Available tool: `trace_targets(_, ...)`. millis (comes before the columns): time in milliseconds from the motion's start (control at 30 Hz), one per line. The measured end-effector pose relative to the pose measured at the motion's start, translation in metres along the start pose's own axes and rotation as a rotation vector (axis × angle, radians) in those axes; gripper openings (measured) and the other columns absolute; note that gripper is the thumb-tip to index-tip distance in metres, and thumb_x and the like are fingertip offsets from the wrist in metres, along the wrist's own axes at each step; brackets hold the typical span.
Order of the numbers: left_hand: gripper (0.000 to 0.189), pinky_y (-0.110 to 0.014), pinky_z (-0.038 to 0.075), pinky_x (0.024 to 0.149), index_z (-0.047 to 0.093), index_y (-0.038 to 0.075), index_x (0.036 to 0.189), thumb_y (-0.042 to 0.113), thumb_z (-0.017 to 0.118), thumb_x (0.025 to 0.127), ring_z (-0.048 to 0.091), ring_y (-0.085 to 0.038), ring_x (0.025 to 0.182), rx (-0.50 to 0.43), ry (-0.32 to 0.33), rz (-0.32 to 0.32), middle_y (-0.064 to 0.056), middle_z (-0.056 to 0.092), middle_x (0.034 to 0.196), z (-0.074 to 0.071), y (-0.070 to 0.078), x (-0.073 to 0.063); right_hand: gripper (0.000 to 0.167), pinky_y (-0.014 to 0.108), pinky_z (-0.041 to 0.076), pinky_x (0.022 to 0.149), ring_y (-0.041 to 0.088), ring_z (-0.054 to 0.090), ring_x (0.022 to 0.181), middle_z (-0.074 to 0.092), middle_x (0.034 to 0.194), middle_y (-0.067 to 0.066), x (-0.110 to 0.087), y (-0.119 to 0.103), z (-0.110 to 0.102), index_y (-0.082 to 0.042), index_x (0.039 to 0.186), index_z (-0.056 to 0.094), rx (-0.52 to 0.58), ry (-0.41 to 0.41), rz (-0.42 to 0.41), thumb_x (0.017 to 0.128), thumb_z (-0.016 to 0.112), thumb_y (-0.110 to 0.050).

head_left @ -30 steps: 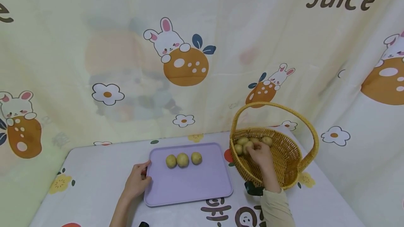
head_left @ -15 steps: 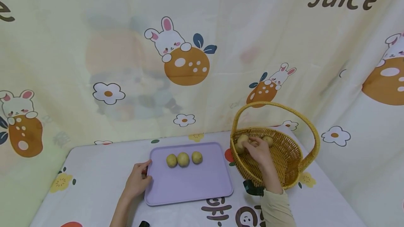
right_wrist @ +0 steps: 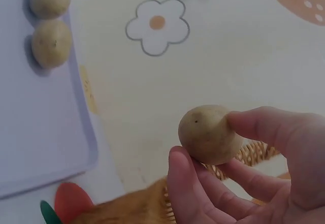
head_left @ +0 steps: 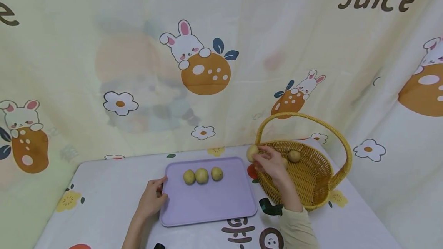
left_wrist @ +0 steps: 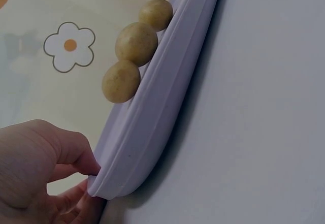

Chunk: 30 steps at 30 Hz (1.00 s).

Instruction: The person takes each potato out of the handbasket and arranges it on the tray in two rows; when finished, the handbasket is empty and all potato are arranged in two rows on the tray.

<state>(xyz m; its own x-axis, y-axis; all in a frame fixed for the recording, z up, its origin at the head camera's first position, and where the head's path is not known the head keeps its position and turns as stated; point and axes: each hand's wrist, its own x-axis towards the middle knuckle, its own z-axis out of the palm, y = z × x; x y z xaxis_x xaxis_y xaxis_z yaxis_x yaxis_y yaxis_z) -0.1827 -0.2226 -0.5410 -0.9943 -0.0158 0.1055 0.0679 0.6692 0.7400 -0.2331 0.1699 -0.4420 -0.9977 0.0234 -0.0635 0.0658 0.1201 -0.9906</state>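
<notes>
My right hand (head_left: 273,163) pinches a small round potato (right_wrist: 208,137) between thumb and fingers, above the left rim of the wicker basket (head_left: 327,168). A potato (head_left: 294,156) lies at the back inside the basket, and another shows partly behind my right hand. My left hand (head_left: 151,199) grips the left edge of the lilac tray (head_left: 207,206), its thumb at the rim and fingers below in the left wrist view. Three potatoes (head_left: 202,175) sit in a row toward the tray's back; the right one stands slightly apart from the touching pair.
The basket's tall arched handle (head_left: 304,117) rises over its opening. A patterned cloth (head_left: 104,195) covers the table, and a printed curtain (head_left: 138,68) hangs behind it. A dark wrist-camera piece (head_left: 270,207) sits beside the right forearm.
My right hand has lifted a potato out of the basket's left side and moved it leftward over the rim. The left hand still holds the tray edge.
</notes>
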Motion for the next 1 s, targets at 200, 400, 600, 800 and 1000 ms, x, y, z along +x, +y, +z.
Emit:
trace_targets(200,0.060,-0.040,0.048,0.082,0.052,-0.006,0.138,-0.002,0.064,0.079,0.058,-0.026,0.094,-0.004,-0.005,-0.002,-0.023,0.051,0.119,0.000,-0.001,0.001,0.052,0.029,0.056,0.064,0.012,0.067,0.067,0.066,0.088,0.006,0.000,0.002,0.013,0.009,0.140,0.043,0.030,-0.033,0.003,0.093,0.062,-0.005)
trace_targets(400,0.060,-0.038,0.046,0.080,0.052,-0.006,0.138,-0.002,0.064,0.079,0.056,-0.025,0.092,-0.009,-0.008,-0.002,-0.023,0.051,0.118,0.001,-0.002,0.002,0.049,0.033,0.057,0.066,0.011,0.065,0.065,0.067,0.091,0.012,0.003,0.003,0.023,0.008,0.137,0.048,-0.031,-0.025,-0.012,0.092,0.064,-0.006)
trace_targets(600,0.060,-0.037,0.046,0.078,0.053,-0.007,0.137,-0.003,0.063,0.078,0.056,-0.025,0.090,-0.011,-0.002,-0.005,-0.023,0.051,0.117,0.001,-0.003,0.002,0.045,0.033,0.054,0.063,0.016,0.065,0.066,0.069,0.091,0.013,0.006,0.011,0.034,0.004,0.132,0.055,-0.103,-0.013,0.000,0.090,0.066,-0.008)
trace_targets(800,0.060,-0.036,0.046,0.078,0.053,-0.007,0.137,-0.003,0.063,0.078,0.056,-0.024,0.091,-0.014,-0.001,0.007,-0.023,0.051,0.117,0.001,-0.004,0.002,0.043,0.033,0.057,0.065,0.030,0.071,0.079,0.068,0.091,0.015,0.006,0.016,0.043,0.004,0.130,0.058,-0.108,-0.001,0.001,0.088,0.067,-0.007)
trace_targets(1000,0.060,-0.041,0.047,0.083,0.054,-0.007,0.136,-0.003,0.063,0.077,0.059,-0.026,0.095,-0.019,0.006,0.021,-0.023,0.052,0.118,0.000,-0.002,0.000,0.043,0.040,0.057,0.070,0.032,0.070,0.082,0.067,0.091,0.016,0.006,0.024,0.050,0.007,0.129,0.056,-0.086,-0.031,0.009,0.089,0.065,-0.005)
